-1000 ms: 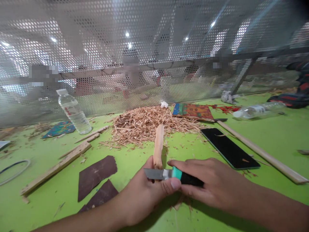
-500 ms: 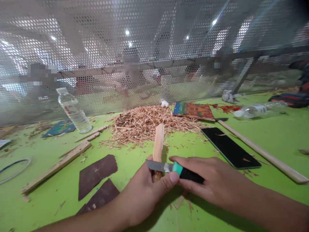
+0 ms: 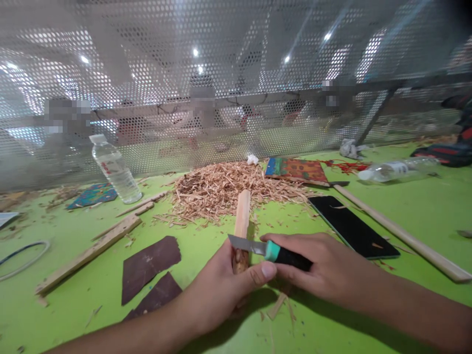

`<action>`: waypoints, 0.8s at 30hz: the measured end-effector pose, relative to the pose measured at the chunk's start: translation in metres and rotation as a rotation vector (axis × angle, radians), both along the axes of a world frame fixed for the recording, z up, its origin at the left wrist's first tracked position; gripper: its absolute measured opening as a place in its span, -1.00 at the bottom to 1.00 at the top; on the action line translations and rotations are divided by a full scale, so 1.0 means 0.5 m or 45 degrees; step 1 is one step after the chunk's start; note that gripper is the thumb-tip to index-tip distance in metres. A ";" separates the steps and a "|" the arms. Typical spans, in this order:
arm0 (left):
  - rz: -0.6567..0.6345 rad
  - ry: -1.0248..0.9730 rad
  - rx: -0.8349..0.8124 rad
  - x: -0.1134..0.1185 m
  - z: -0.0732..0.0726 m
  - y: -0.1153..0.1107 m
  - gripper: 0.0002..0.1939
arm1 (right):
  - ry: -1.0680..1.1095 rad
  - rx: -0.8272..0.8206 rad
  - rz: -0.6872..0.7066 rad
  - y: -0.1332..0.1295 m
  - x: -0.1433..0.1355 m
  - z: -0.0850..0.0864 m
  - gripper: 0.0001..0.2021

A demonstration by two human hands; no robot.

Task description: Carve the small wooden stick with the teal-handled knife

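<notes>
Wood (image 3: 242, 214): held above the green table (image 3: 416, 211), far end pointed toward the shavings (image 3: 206, 187), near end enclosed by the left hand (image 3: 226, 287).
Left hand: closed firmly round the wood; its thumb is stretched toward the knife's teal collar, though whether the two touch cannot be told.
Right hand (image 3: 319, 260): curled round the black handle of the knife (image 3: 289, 256), forefinger laid forward near the collar.
Blade (image 3: 250, 246): set crosswise over the wood, tip pointed left, close to the left hand's fingers.
Cut risk: the left thumb or forefinger could be nicked if the edge were to skid, since both are placed just beside it.
Split risk: too deep a bite could be taken if the blade were tilted steeply into the grain.
Grip risk: the wood could be twisted loose, as it is seen to be steadied by one hand only.
Ahead: the way is partly blocked by the shavings, with a painted board (image 3: 297, 171) behind them.
Right side: a phone (image 3: 352, 227) is laid near the right hand, flakes on its screen; it could be knocked by a wide elbow. Beyond it lies a long stick (image 3: 401, 233).
Left side: brown sheets (image 3: 151, 265), a notched strip (image 3: 92, 253) and an upright bottle (image 3: 116, 169) are spread.
</notes>
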State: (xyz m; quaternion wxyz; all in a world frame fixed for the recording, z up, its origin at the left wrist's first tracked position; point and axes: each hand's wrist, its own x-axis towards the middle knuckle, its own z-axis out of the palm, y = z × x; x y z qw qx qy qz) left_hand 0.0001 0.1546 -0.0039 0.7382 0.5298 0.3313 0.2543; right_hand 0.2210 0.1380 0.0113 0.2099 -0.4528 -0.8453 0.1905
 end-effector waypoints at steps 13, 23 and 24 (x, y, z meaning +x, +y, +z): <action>0.047 -0.023 -0.069 -0.002 -0.009 -0.004 -0.48 | -0.067 -0.099 0.098 -0.003 0.001 -0.008 -0.70; 0.103 -0.001 -0.027 -0.003 -0.006 -0.006 -0.50 | -0.069 -0.047 0.060 -0.010 0.000 -0.017 -0.69; 0.124 0.020 -0.022 -0.003 -0.008 -0.006 -0.49 | -0.071 -0.045 0.053 -0.011 -0.001 -0.016 -0.69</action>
